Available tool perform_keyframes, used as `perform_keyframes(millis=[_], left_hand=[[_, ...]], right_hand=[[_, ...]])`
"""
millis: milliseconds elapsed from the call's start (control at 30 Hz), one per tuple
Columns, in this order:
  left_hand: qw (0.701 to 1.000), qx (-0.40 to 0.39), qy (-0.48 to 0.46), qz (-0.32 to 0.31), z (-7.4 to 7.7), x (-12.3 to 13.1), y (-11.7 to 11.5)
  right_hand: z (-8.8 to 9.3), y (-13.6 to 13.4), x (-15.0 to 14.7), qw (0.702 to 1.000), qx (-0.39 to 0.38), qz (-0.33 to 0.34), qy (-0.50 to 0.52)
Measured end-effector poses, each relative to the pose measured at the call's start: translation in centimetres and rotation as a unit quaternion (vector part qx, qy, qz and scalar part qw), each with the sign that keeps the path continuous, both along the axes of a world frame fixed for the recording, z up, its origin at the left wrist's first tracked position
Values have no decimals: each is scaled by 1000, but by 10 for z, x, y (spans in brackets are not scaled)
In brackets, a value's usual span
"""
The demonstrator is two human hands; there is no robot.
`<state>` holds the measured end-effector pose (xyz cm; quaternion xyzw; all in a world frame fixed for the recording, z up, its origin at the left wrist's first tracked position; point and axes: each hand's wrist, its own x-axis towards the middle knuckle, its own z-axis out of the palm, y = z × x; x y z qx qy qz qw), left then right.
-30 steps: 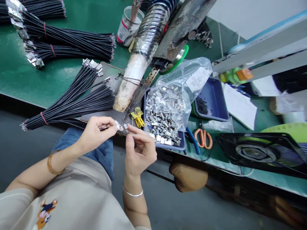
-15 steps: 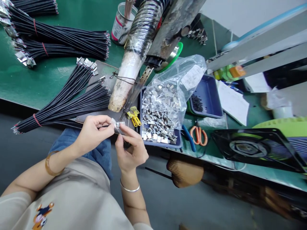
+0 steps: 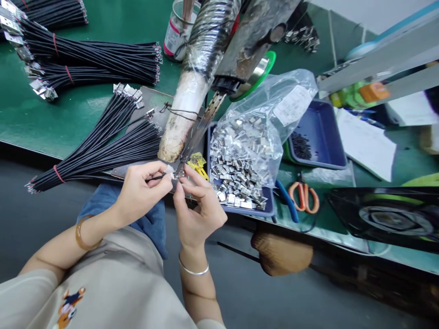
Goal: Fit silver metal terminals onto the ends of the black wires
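Observation:
My left hand (image 3: 144, 189) is closed in a pinch on the end of a black cable (image 3: 157, 177), with a bit of white at the fingertips. My right hand (image 3: 199, 205) pinches a small silver metal connector (image 3: 182, 174), held end to end with the cable. Just above both sets of fingertips comes down the thin tip of a mounted soldering iron (image 3: 208, 112); whether it touches the wires is too small to tell. Left of the hands lies a fanned bundle of black cables (image 3: 113, 144), some with metal connectors on their ends.
A blue tray (image 3: 269, 208) of loose metal connectors, partly in a clear bag (image 3: 274, 123), stands right of the iron. A foil-wrapped tube (image 3: 181, 103) hangs beside the iron. Farther right are orange-handled scissors (image 3: 303, 197), a second blue tray (image 3: 325, 132) and a black fan (image 3: 387, 219).
The connector and cable end have moved up to the iron's tip, both hands going with them. The whole view has shifted slightly, so the bench items appear farther right.

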<state>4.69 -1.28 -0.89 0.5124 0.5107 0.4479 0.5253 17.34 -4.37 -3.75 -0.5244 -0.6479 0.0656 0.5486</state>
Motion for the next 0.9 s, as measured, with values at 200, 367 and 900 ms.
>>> perform_keyframes(millis=[200, 367, 900], left_hand=[[1000, -18, 8, 4, 3, 0, 1], [1000, -24, 7, 2, 4, -1, 1], [999, -33, 32, -10, 6, -1, 1]], right_hand=[[4, 0, 0, 1000, 0, 3, -15], [2, 1, 2, 1000, 0, -7, -27], [6, 1, 1, 998, 2, -18, -60]])
